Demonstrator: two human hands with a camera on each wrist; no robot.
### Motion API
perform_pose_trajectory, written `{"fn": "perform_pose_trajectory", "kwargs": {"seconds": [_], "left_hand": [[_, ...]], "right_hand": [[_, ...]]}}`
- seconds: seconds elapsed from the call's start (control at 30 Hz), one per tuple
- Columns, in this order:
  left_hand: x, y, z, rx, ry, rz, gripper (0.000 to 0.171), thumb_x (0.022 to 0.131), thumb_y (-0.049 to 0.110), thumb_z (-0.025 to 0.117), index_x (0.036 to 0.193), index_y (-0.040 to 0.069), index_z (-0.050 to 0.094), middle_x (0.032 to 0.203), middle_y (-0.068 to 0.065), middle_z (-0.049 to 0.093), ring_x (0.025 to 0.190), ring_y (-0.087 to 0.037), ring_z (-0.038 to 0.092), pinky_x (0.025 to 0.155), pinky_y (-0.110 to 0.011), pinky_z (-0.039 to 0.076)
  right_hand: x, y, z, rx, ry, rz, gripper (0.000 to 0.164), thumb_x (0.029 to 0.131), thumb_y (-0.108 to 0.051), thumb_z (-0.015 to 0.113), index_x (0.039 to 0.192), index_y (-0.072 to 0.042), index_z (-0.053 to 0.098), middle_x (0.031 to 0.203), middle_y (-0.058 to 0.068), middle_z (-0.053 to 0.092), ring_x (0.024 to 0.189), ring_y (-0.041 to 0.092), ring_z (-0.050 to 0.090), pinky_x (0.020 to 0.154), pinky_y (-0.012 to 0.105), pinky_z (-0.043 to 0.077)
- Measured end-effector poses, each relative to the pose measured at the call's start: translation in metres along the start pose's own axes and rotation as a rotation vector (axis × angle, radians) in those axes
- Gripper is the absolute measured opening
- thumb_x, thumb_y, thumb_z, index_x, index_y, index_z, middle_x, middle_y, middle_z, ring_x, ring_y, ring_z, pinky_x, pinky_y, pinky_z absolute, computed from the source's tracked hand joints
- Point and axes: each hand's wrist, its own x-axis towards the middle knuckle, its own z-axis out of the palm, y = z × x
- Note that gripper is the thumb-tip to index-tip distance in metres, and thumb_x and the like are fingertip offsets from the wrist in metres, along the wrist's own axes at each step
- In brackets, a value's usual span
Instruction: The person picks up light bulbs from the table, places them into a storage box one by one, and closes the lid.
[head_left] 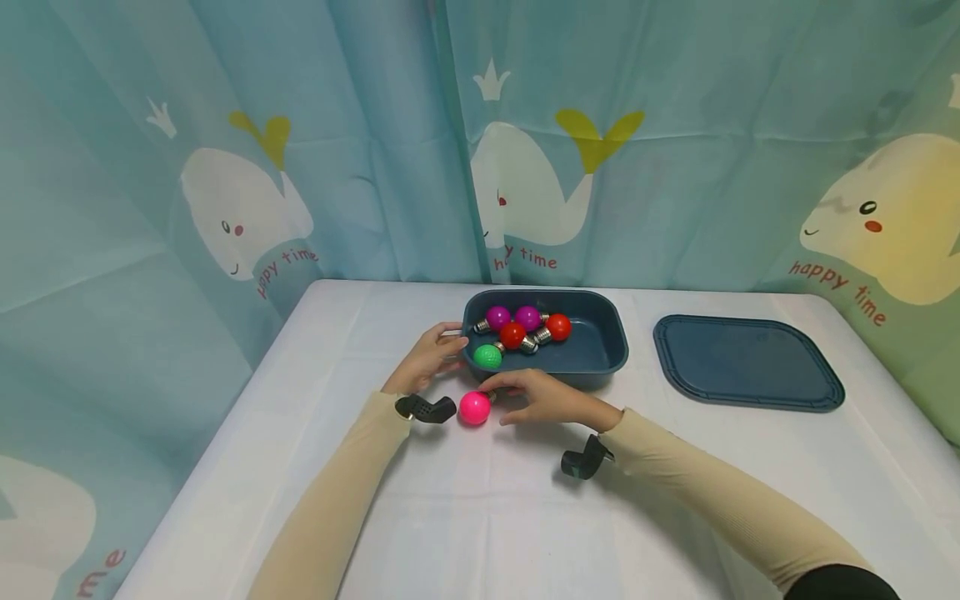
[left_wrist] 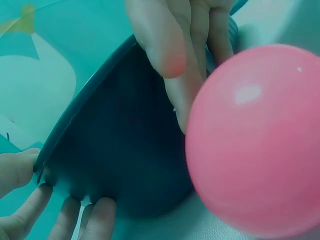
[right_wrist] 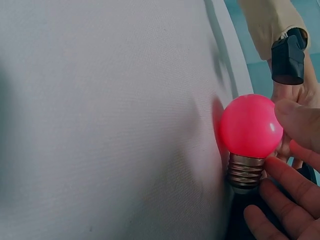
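A pink light bulb (head_left: 475, 408) with a metal screw base (right_wrist: 245, 170) lies on the white cloth in front of a dark blue plastic container (head_left: 592, 346). My right hand (head_left: 543, 397) is beside the bulb, its index finger reaching over the screw base and its thumb apart from the others. At the container's left end, my left hand (head_left: 426, 360) holds the side, thumb at the rim and fingers against the outer wall in the left wrist view. Inside the container lie a green bulb (head_left: 487, 357), two red bulbs (head_left: 513, 336) and two purple bulbs (head_left: 527, 317).
To the right of the container, a dark blue lid (head_left: 750, 362) lies flat on the white-covered table (head_left: 480, 533). A blue curtain (head_left: 390, 167) with whale prints hangs behind the table and along its left side.
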Motion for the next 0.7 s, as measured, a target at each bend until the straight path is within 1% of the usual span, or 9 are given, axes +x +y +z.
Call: {"fn": "perform_pose_trajectory", "kwargs": {"seconds": [0.2,0.37,0.53,0.7], "left_hand": [[0.0008,-0.0008,0.0002,0.004,-0.008,0.015,0.047,0.097,0.013,0.050,0.140,0.003,0.035,0.138,-0.024,0.045,0.108,-0.021,0.055,0.098,-0.042,0.048],[0.0005,-0.0010,0.0002,0.000,-0.009,0.018,0.047,0.097,0.013,0.051,0.140,0.003,0.035,0.137,-0.023,0.046,0.104,-0.018,0.055,0.096,-0.039,0.050],[0.0007,-0.0004,0.0006,-0.003,-0.004,0.019,0.047,0.096,0.012,0.051,0.139,0.003,0.036,0.137,-0.023,0.046,0.102,-0.016,0.056,0.096,-0.039,0.050],[0.0010,-0.0003,0.0004,-0.006,-0.001,0.004,0.047,0.096,0.012,0.051,0.139,0.003,0.036,0.137,-0.022,0.046,0.096,-0.012,0.056,0.092,-0.036,0.051]], "right_hand": [[0.0015,-0.0010,-0.0003,-0.040,0.002,-0.034,0.049,0.079,-0.007,0.074,0.124,0.000,0.057,0.121,0.014,0.063,0.108,0.026,0.061,0.098,0.036,0.050],[0.0027,-0.0040,-0.0003,-0.051,-0.005,-0.016,0.047,0.080,-0.007,0.073,0.123,0.000,0.058,0.119,0.013,0.064,0.107,0.024,0.061,0.096,0.036,0.051],[0.0039,-0.0060,0.0005,-0.066,0.000,0.005,0.044,0.079,-0.007,0.073,0.121,0.000,0.060,0.118,0.013,0.065,0.107,0.025,0.060,0.096,0.038,0.051],[0.0053,-0.0039,0.0065,-0.095,0.022,0.033,0.042,0.079,-0.006,0.073,0.119,-0.002,0.062,0.115,0.011,0.066,0.102,0.022,0.061,0.094,0.033,0.053]]}}
